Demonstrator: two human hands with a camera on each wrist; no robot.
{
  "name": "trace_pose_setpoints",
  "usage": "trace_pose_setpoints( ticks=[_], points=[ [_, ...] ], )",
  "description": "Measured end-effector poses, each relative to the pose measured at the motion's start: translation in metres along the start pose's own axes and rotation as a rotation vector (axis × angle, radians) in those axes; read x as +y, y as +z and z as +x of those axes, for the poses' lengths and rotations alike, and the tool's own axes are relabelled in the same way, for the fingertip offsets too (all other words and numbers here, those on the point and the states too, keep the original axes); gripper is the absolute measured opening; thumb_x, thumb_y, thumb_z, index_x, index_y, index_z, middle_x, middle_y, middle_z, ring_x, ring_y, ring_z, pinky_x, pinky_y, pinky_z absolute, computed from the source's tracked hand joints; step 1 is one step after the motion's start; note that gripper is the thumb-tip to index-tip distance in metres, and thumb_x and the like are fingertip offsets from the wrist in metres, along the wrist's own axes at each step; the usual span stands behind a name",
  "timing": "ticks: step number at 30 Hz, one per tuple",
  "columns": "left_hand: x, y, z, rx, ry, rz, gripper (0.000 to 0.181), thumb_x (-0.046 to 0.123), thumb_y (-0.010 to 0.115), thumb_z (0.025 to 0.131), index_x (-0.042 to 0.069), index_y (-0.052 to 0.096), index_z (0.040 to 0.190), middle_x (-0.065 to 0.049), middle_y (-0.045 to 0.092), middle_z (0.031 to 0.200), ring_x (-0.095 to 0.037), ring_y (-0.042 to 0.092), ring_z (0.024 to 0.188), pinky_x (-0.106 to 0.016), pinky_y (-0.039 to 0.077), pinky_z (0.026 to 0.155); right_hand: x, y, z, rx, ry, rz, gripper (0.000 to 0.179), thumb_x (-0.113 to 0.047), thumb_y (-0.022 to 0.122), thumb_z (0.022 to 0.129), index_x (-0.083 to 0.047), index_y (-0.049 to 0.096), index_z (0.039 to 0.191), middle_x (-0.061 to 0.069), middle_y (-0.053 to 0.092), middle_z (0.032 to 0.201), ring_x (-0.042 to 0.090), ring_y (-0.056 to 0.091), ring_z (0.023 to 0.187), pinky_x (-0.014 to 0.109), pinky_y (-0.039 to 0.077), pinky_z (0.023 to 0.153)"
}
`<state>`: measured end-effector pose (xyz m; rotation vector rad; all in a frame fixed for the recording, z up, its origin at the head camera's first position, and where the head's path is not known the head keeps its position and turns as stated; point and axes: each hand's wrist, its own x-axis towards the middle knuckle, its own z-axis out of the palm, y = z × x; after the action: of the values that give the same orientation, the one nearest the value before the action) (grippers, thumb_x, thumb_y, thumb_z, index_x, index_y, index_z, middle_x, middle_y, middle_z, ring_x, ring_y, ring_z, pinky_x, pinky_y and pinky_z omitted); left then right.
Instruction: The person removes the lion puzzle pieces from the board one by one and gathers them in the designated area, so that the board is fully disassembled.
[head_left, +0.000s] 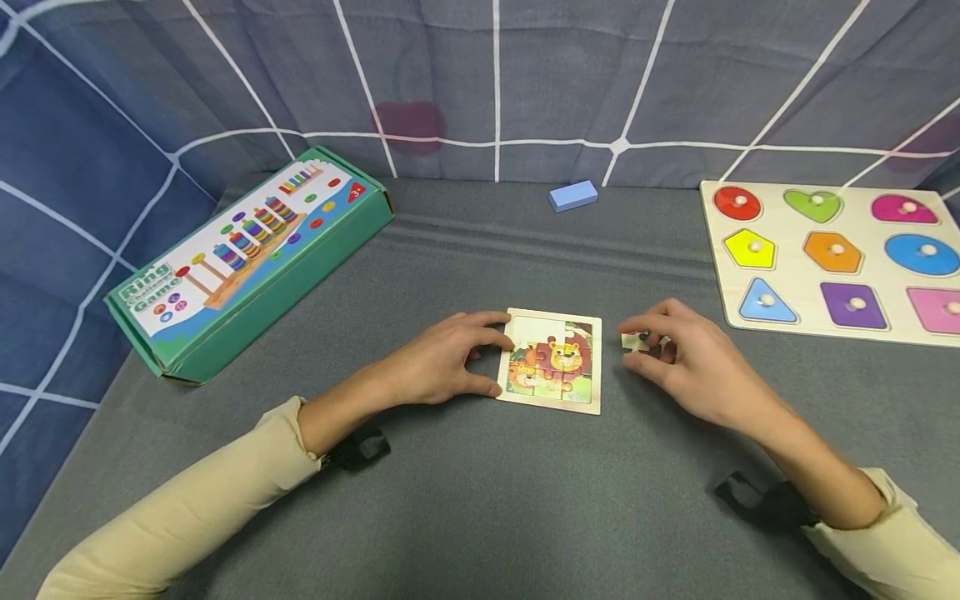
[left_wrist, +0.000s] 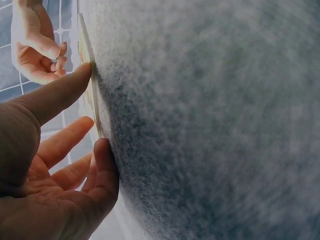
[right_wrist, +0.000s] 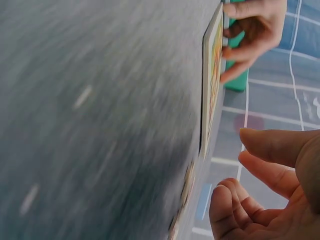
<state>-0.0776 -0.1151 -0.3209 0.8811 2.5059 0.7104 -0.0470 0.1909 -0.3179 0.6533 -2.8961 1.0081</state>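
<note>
A small wooden jigsaw puzzle [head_left: 551,358] with a lion picture lies on the grey cloth, a pale bare patch showing at its upper left. My left hand [head_left: 450,358] rests at its left edge, thumb at the lower corner and fingertips spread along the side. In the left wrist view the thumb [left_wrist: 67,92] touches the board's edge. To the right, my right hand [head_left: 686,358] hovers over loose puzzle pieces [head_left: 634,342], partly hidden by its fingers. The right wrist view shows thumb and forefinger apart with nothing between them, and pieces [right_wrist: 188,185] lying on the cloth below.
A green Ring Game box [head_left: 251,258] lies at the back left. Behind the jigsaw is a small blue block [head_left: 573,196]. A wooden shape board [head_left: 802,292] with knobbed, coloured shapes lies at the back right. Checked cloth [head_left: 555,83] hangs along the back.
</note>
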Motion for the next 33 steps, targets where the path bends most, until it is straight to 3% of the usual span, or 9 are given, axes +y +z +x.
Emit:
trace_pose_setpoints(
  ticks=[7, 18, 26, 33],
  points=[
    [0.000, 0.000, 0.000, -0.003, -0.001, 0.000, 0.052, 0.025, 0.084, 0.081, 0.012, 0.065, 0.127, -0.008, 0.041, 0.152, -0.020, 0.051, 0.104, -0.041, 0.040, 0.093, -0.017, 0.014, 0.015, -0.090, 0.023, 0.034, 0.031, -0.009, 0.077, 0.086, -0.006, 0.072, 0.117, 0.006, 0.056, 0.101, 0.019, 0.049, 0.080, 0.034, 0.040, 0.066],
    [0.001, -0.001, 0.000, -0.004, -0.005, -0.011, 0.051, 0.025, 0.084, 0.081, 0.013, 0.066, 0.127, -0.007, 0.041, 0.152, -0.019, 0.052, 0.105, -0.040, 0.041, 0.092, -0.022, 0.029, 0.030, -0.205, 0.014, -0.054, 0.033, -0.009, 0.076, 0.085, -0.005, 0.071, 0.118, 0.010, 0.053, 0.102, 0.021, 0.048, 0.079, 0.035, 0.038, 0.067],
    [0.001, 0.000, 0.000, -0.011, -0.018, -0.013, 0.051, 0.026, 0.083, 0.082, 0.014, 0.065, 0.128, -0.006, 0.040, 0.152, -0.019, 0.051, 0.106, -0.040, 0.041, 0.093, -0.024, 0.029, 0.031, -0.211, 0.014, -0.062, 0.029, -0.008, 0.076, 0.085, -0.004, 0.072, 0.113, 0.011, 0.052, 0.104, 0.022, 0.048, 0.083, 0.036, 0.037, 0.068],
    [0.001, 0.000, 0.000, -0.010, -0.017, -0.017, 0.051, 0.026, 0.083, 0.082, 0.013, 0.065, 0.127, -0.006, 0.041, 0.152, -0.019, 0.051, 0.104, -0.039, 0.042, 0.091, -0.022, 0.032, 0.033, -0.177, -0.010, -0.060, 0.026, -0.004, 0.078, 0.081, -0.004, 0.073, 0.106, 0.014, 0.052, 0.110, 0.028, 0.047, 0.096, 0.041, 0.037, 0.078]
  ],
)
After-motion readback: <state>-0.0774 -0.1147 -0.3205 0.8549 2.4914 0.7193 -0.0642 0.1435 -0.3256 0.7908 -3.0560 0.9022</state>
